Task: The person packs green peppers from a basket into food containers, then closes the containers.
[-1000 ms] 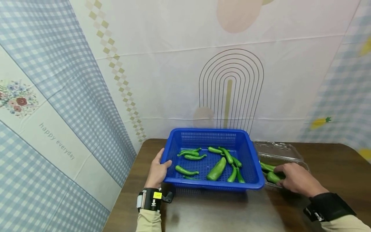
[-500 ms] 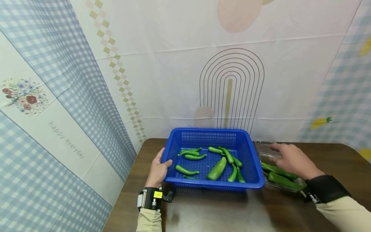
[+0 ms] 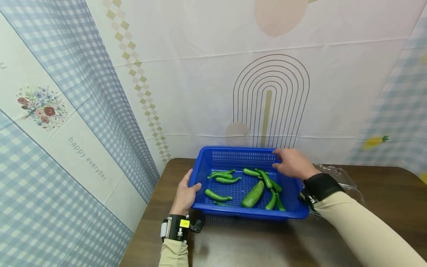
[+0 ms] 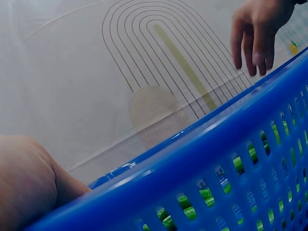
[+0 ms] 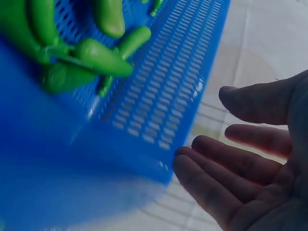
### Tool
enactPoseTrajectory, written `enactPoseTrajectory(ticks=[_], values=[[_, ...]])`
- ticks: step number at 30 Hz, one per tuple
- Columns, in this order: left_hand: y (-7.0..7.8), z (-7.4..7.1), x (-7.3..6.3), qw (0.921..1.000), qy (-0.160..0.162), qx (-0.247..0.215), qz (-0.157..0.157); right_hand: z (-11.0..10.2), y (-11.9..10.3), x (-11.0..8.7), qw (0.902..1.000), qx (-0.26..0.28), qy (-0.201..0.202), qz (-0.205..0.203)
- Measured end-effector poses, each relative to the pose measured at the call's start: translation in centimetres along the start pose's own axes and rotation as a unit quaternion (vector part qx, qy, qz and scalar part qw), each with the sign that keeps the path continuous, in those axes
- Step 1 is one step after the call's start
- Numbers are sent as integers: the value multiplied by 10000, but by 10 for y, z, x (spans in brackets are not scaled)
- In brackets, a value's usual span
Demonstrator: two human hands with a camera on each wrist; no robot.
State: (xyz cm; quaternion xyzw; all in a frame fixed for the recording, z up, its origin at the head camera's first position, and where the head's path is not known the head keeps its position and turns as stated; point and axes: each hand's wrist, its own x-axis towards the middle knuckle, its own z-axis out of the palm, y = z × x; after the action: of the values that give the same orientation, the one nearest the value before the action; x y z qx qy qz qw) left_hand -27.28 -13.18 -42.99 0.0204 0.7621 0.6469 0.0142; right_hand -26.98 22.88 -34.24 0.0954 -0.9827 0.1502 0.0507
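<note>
A blue plastic basket (image 3: 250,212) with slotted walls stands on the table in the head view. Inside lie one large green pepper (image 3: 252,194) and several small curved green peppers (image 3: 218,195). My left hand (image 3: 184,195) grips the basket's left rim, thumb over the top and fingers down the outer side. Above the far right corner hovers my right hand (image 3: 295,164), holding nothing. In the right wrist view the right hand (image 5: 240,178) has its fingers spread apart close to the basket's rim. The left wrist view shows those fingers pointing down over the far edge.
To the right of the basket sits a clear plastic clamshell box (image 3: 340,178), partly hidden by my right forearm and wristband. A brown wooden table (image 3: 233,241) carries everything. Patterned cloth (image 3: 200,92) hangs behind the table, and a checked cloth (image 3: 110,193) hangs at the left.
My right hand has left the green peppers in the clear box, lifted, and moved left to the basket's far right corner. My left hand stays on the rim.
</note>
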Motion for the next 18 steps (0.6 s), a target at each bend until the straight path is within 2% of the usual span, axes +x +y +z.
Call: enactPoseTrajectory(ticks=[7, 9, 14, 18], values=[[2, -1, -1, 10000, -2, 15, -35, 25, -13, 21, 9950, -134, -949, 271], [2, -1, -1, 10000, 6, 24, -29, 32, -15, 24, 9926, 4, -1141, 423], [2, -1, -1, 10000, 25, 29, -25, 51, -16, 30, 9888, 126, -1303, 714], [2, -1, -1, 10000, 21, 21, -14, 64, -16, 31, 9895, -68, -1293, 638]])
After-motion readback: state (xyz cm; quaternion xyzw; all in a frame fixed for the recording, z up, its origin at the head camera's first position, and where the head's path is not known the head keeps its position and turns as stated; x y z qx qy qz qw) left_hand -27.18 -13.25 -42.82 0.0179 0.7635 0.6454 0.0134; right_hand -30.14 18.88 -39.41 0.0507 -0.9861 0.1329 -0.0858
